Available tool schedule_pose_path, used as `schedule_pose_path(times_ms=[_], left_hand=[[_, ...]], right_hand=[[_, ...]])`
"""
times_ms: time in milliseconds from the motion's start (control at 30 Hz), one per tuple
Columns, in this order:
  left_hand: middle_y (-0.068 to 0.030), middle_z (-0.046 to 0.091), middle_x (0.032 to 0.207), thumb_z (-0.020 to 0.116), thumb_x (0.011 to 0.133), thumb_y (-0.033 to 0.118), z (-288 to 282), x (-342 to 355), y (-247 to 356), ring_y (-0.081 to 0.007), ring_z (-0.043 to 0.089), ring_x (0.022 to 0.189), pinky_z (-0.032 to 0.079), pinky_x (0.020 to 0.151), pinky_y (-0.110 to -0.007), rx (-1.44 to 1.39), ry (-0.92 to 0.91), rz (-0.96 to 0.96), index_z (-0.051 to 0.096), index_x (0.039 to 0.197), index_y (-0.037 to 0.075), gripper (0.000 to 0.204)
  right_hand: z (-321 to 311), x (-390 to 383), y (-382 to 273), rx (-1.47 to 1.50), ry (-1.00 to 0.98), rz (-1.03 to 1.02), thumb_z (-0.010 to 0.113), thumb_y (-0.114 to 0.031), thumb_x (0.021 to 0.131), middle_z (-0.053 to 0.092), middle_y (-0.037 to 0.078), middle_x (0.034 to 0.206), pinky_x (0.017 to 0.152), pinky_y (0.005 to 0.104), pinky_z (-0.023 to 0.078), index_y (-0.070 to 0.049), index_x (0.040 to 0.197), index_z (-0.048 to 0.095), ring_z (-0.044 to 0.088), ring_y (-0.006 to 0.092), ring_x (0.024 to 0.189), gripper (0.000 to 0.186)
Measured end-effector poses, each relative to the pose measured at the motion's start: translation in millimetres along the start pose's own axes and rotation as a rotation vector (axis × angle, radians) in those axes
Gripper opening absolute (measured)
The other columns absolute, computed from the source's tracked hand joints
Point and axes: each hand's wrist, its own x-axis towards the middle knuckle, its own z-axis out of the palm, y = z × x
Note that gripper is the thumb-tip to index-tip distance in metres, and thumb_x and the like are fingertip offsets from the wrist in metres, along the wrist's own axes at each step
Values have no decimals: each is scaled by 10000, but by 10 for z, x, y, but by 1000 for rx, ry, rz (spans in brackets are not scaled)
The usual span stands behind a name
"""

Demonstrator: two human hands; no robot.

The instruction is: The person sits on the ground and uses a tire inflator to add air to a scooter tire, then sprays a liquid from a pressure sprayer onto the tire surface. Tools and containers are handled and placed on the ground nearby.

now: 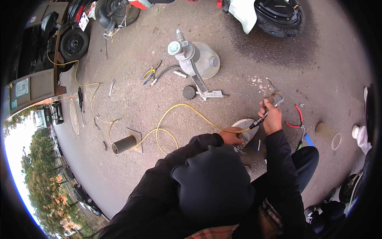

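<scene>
My right hand (272, 118) is closed round a silver air gun (278, 98), whose exact type is blurred. A dark coupling (254, 124) below my fist joins it to a thin yellow air hose (191, 108). The hose passes over my left hand (232, 136), which is curled low, its fingertips partly hidden. Small metallic bits (239, 149) show under those fingers, too unclear to name. Between my hands sits a pale rounded object (247, 128) with faint marks, partly covered. Pliers with red handles (297, 118) lie open to the right of my right hand.
Ahead stands a translucent jug (207, 59) with a grey pump top; a round brush head (189, 93) lies nearby. Yellow-and-blue pliers (149, 75), a dark tube on a plate (124, 144) and a tan cylinder (325, 130) rest on the asphalt. A scooter wheel (279, 18) is farther off.
</scene>
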Motion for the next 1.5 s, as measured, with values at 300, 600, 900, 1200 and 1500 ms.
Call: schedule_pose_path(times_ms=[300,600,900,1200,1500], left_hand=[[-76,735,1151,746,1005,392,-903,-587,806,-172,673,1079,531,986,-353,-510,-169,96,711,1247,-7,468],[-126,739,1248,802,973,314,-867,-339,1541,-170,659,1194,512,1057,-320,-391,209,370,645,1386,12,535],[-215,739,1230,688,1053,293,-895,-589,1491,-322,722,1164,561,1028,-448,-1056,169,472,622,1360,-50,465],[-147,713,1287,611,1072,440,-890,-849,772,-337,726,1127,578,1022,-514,-1672,466,677,575,1442,131,484],[-246,673,1215,602,1066,112,-1436,-1299,-1048,-365,731,1040,637,927,-481,-1090,920,-249,551,1308,-58,300]], right_hand=[[-169,-115,-600,-120,130,-246,596,-376,1109,725,106,1012,667,345,523,-54,1174,635,617,162,718,331],[498,-966,-354,-988,-430,-346,684,-94,944,705,94,938,791,357,537,26,1161,654,670,197,881,250],[356,-1098,-157,-552,-631,41,638,-313,1090,663,23,856,720,288,496,-22,1134,679,609,105,783,297],[336,-1165,13,-984,-576,-299,663,-286,1072,587,76,801,700,323,477,-12,1126,632,544,146,750,281],[50,-842,-21,-528,-312,-59,642,-218,1065,472,-49,729,507,251,388,-45,1331,555,444,50,568,329]])
